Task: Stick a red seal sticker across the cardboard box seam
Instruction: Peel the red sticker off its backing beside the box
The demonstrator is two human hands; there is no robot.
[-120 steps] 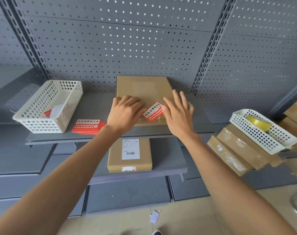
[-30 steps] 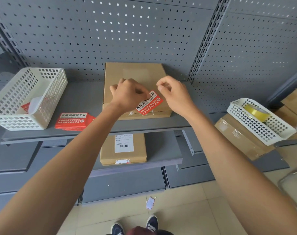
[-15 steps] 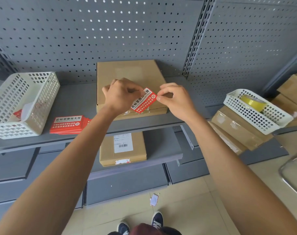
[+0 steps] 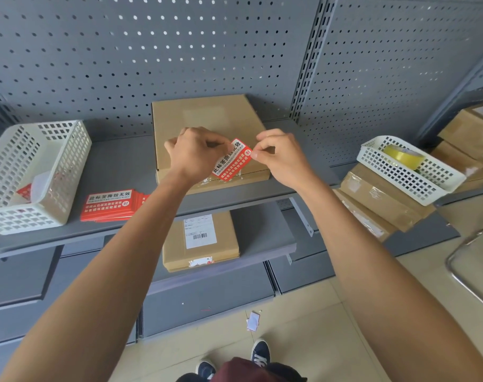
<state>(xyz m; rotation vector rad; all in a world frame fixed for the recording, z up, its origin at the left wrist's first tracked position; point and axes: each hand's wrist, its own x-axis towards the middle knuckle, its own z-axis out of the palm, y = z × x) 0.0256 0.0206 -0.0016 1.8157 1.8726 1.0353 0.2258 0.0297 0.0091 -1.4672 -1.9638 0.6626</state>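
A flat cardboard box (image 4: 204,119) lies on the grey upper shelf (image 4: 119,166), its front seam facing me. Above its near edge I hold a red seal sticker (image 4: 230,161) with white and black print, tilted up to the right. My left hand (image 4: 196,155) pinches the sticker's left end, fingers curled. My right hand (image 4: 281,158) pinches its upper right corner between thumb and forefinger. The sticker's lower part hangs over the box's front seam; I cannot tell whether it touches.
A stack of red stickers (image 4: 110,205) lies left of the box, beside a white basket (image 4: 33,175). Another white basket (image 4: 408,172) with a yellow tape roll (image 4: 403,155) sits on boxes at right. A labelled box (image 4: 200,241) lies on the lower shelf.
Four seconds ago both hands lay flat by the sticker at the box front. Since then they pinched it by its ends and raised it slightly; the view has tilted down.
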